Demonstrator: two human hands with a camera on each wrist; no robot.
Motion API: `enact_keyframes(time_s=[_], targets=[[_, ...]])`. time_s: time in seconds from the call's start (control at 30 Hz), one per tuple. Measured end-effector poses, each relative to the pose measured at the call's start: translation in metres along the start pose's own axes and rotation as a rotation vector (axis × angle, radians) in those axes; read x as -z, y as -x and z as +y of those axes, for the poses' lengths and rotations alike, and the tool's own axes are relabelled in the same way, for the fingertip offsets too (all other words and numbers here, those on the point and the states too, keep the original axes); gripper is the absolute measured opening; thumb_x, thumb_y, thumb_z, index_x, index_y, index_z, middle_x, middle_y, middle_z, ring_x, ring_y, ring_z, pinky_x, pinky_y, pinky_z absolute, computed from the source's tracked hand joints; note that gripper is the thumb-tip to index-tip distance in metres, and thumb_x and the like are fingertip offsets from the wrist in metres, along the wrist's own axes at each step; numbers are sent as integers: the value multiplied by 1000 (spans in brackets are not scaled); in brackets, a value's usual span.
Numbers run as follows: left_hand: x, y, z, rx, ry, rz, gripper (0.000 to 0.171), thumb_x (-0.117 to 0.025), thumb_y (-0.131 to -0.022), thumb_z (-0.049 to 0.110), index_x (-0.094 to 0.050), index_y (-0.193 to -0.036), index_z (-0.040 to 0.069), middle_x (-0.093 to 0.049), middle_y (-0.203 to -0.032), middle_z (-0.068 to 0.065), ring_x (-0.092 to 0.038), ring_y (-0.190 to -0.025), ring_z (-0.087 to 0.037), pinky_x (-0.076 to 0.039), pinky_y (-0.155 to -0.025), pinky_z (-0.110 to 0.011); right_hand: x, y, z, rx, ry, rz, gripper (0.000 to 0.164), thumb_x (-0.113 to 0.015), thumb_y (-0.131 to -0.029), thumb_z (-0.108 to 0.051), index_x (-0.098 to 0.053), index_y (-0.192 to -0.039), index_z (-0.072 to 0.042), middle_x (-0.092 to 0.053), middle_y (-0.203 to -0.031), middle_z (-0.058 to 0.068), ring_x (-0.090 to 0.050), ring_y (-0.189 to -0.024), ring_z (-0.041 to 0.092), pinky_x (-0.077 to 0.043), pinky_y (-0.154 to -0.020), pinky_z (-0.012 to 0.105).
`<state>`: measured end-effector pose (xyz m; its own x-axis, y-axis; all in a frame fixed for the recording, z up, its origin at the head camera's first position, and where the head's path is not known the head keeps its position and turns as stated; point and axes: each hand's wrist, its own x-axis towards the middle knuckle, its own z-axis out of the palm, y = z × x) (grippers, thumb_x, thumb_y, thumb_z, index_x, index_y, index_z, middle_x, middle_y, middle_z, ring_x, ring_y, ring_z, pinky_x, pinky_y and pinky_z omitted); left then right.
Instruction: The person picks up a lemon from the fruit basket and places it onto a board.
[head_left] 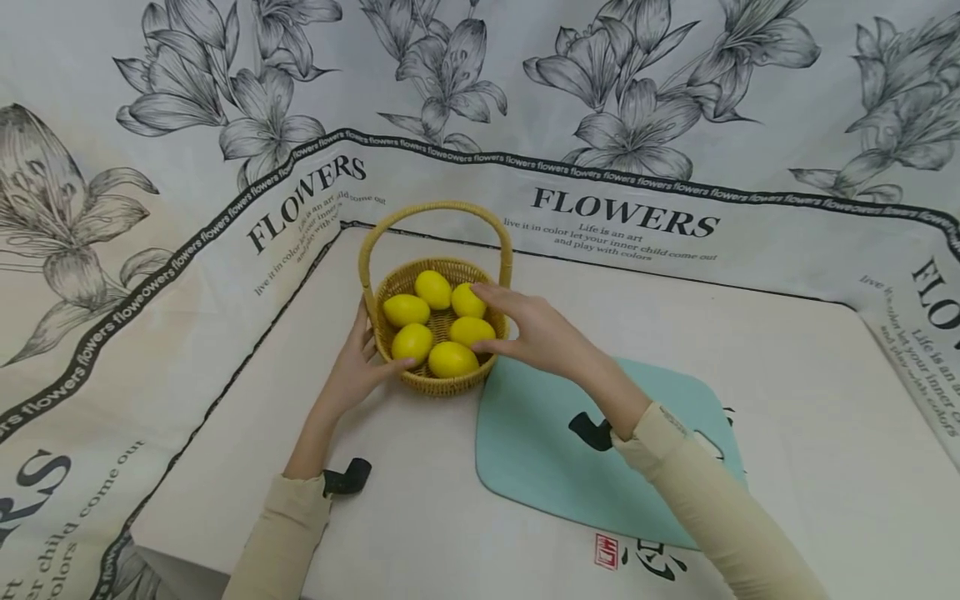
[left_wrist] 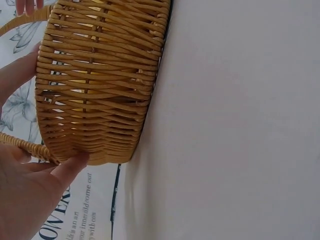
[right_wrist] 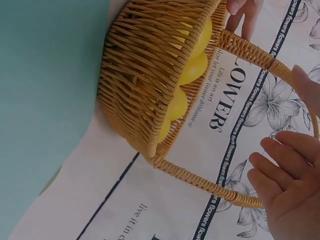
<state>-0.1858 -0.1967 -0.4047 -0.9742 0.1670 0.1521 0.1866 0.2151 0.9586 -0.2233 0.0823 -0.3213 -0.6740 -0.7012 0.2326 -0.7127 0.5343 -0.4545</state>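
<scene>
A wicker basket [head_left: 437, 385] with a tall arched handle stands on the white table, and several yellow lemons [head_left: 452, 360] lie inside it. My left hand [head_left: 348, 367] holds the basket's left side, thumb at the rim and fingers round the outer wall beside the handle's foot. In the left wrist view, those fingertips [left_wrist: 77, 162] touch the woven wall. Over the basket's right edge hovers my right hand [head_left: 543, 333], fingers fairly straight and thumb spread apart. The right wrist view shows its palm [right_wrist: 295, 200] facing the handle, with nothing in its grasp.
A light blue cutting board [head_left: 540, 450] lies right of the basket, under my right forearm. Cloth printed with flowers and lettering [head_left: 626, 212] hangs behind and to the left. Black lettering and a red stamp [head_left: 606, 551] show by the board's near edge.
</scene>
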Motion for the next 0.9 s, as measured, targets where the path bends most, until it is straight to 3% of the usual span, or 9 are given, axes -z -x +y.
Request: enact_keyframes(time_s=[0.1, 0.27, 0.37, 0.53, 0.9], targets=[[-2, -1, -3, -6, 2, 5, 111, -73, -85, 5, 13, -153, 19, 13, -159, -6, -11, -143, -39, -24, -115, -49, -3, -4, 3, 1, -29, -1, 66, -76, -85, -26, -49, -140, 0, -49, -141, 12, -46, -130, 26, -39, -109, 39], [-2, -8, -22, -31, -12, 22, 113, -75, -84, 7, 11, -153, 26, 12, -159, -2, -12, -143, -38, -24, -115, -49, -17, -9, 11, -27, -89, -10, 54, -77, -84, -22, -59, -132, -2, -61, -129, 13, -60, -110, 25, -51, -95, 38], [-3, -9, -32, -41, -25, 34, 113, -76, -84, 10, 10, -152, 33, 11, -159, 3, -13, -144, -35, -25, -115, -48, -26, -11, 13, -66, -133, -25, 50, -77, -84, -21, -61, -129, -3, -63, -125, 14, -62, -106, 27, -53, -91, 40], [-3, -6, -33, -27, -38, 50, 113, -77, -83, 16, 9, -151, 41, 9, -159, 6, -15, -143, -34, -27, -114, -46, -38, -17, 12, -140, -155, -64, 47, -76, -85, -24, -64, -127, -7, -64, -123, 12, -60, -112, 29, -53, -93, 42], [-2, -5, -27, -21, -43, 54, 112, -77, -84, 14, 8, -153, 34, 7, -160, 1, -18, -143, -34, -27, -114, -47, -56, -24, 14, -172, -142, -91, 47, -78, -83, -21, -65, -125, -3, -65, -121, 13, -61, -110, 26, -53, -92, 37]])
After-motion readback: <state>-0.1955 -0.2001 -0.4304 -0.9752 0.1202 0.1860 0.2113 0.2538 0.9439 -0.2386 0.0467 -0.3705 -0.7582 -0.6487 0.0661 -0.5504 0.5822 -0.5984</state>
